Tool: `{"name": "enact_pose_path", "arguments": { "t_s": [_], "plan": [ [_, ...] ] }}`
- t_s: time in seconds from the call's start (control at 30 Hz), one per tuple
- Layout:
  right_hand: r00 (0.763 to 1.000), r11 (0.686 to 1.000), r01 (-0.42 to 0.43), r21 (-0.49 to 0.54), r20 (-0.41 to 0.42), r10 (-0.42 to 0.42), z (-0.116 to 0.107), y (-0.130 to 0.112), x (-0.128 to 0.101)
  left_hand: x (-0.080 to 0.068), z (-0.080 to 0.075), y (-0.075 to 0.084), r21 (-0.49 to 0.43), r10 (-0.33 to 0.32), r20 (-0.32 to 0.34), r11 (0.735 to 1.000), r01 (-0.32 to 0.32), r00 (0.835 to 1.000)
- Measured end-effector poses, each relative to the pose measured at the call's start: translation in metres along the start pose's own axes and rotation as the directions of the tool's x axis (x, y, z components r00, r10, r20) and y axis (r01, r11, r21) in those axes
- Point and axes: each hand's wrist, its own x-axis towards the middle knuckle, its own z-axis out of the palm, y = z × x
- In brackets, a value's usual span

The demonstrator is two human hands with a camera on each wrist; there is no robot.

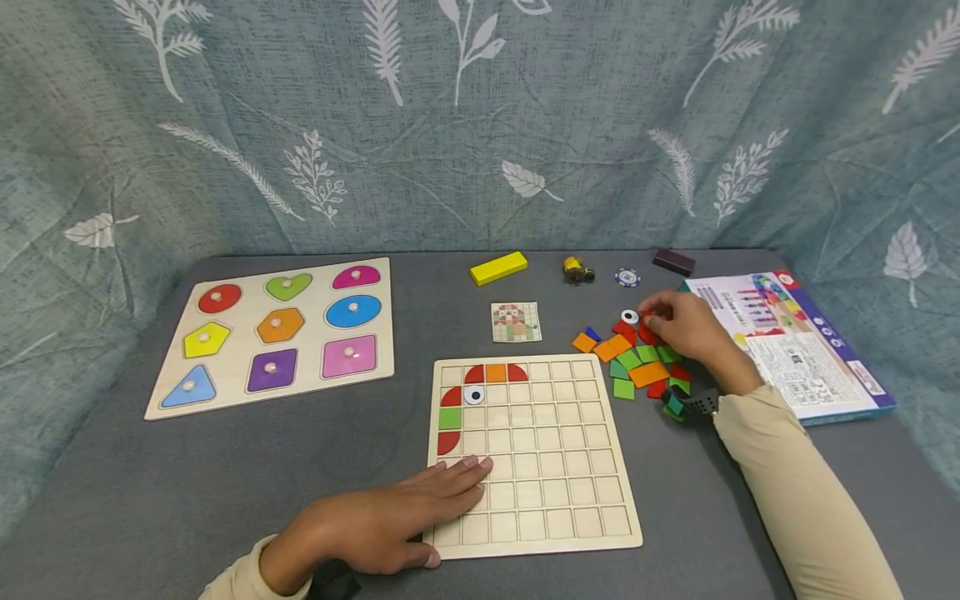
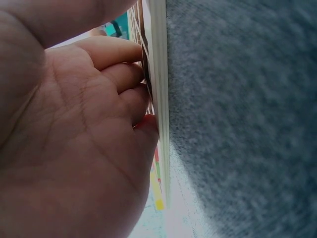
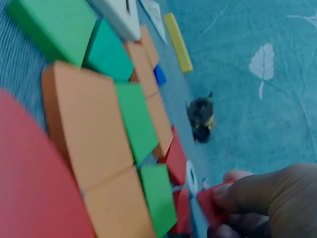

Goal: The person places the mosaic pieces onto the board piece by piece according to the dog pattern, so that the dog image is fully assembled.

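Note:
A wooden grid board (image 1: 555,442) lies on the table, with red, orange and green tiles and one eye tile (image 1: 474,395) in its upper left squares. My left hand (image 1: 397,518) rests on the board's lower left part, its fingers fairly straight across the squares and its thumb by the lower edge. At the far side of a loose tile pile (image 1: 648,374), my right hand (image 1: 684,327) pinches a red tile (image 3: 212,204) between thumb and fingers. Another eye tile (image 1: 630,317) lies beside these fingertips. The pinched tile's outline is partly hidden.
A knobbed shape puzzle (image 1: 305,358) lies at left. Behind the board are a small pattern card (image 1: 516,322), yellow block (image 1: 498,268), small yellow-and-black toy (image 1: 577,271), poker chip (image 1: 627,277) and dark block (image 1: 673,262). A flat box (image 1: 810,367) lies at right.

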Motion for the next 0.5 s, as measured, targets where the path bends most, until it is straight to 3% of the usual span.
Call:
{"name": "enact_pose_path", "arguments": {
  "t_s": [0.23,0.5],
  "plan": [
    [0.992,0.994,0.105,0.035,-0.072,-0.102,0.003,-0.020,-0.004,0.000,0.001,-0.001,0.008,0.010,-0.005,1.000,-0.010,1.000],
    [0.982,0.980,0.184,0.076,0.031,-0.187,0.020,-0.049,-0.003,0.001,0.001,-0.001,-0.006,0.000,0.001,1.000,0.000,1.000]
  ]
}}
